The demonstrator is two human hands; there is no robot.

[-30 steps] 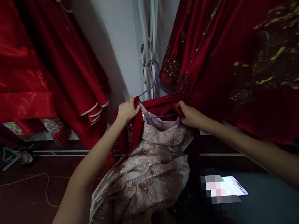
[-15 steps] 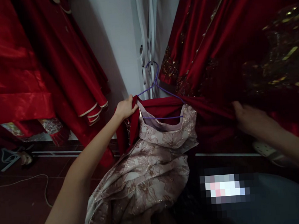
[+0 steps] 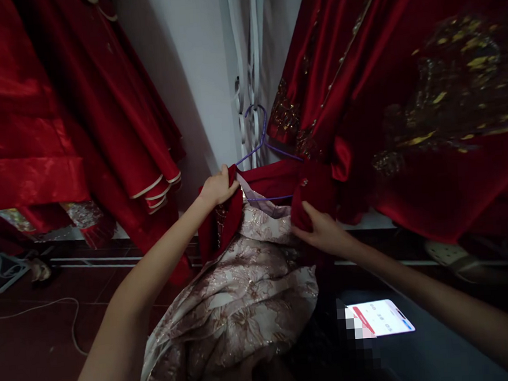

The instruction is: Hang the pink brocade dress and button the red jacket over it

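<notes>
Red jacket [image 3: 274, 176] around floral dress [image 3: 243, 284]: hung, front not yet closed

Done, as judged from the lie of things: both garments are hung tog. on a purple wire hanger [image 3: 263, 143], whose hook is apparently caught on white metal scrollwork [image 3: 250, 45]. The jacket's back is spread behind the dress neckline, & the hanger's lower bar is seen across the gap. The L panel, w/ beaded trim, is laid over the dress edge at the L shoulder. The R shoulder of the dress is hidden by the R panel.

In hand: the jacket edge nr the L collar is clamped by the L hand [image 3: 218, 190], thumb up top. The R panel's edge is gripped betw. thumb & fingers by the R hand [image 3: 321, 229], lower down, just beside the dress bodice.

Left, prob.: the R panel isn't settled, & the 2 fronts are well apart w/ the bodice exposed betw. them; no fastening is seen done up. The dress skirt is bunched & slewed to the lower L, not hanging straight. Whether any sleeve needs sorting can't be told; the R side is too dark.

Nearby, a lit phone [image 3: 387, 319] is laid on a dark surface [image 3: 456, 339].
</notes>
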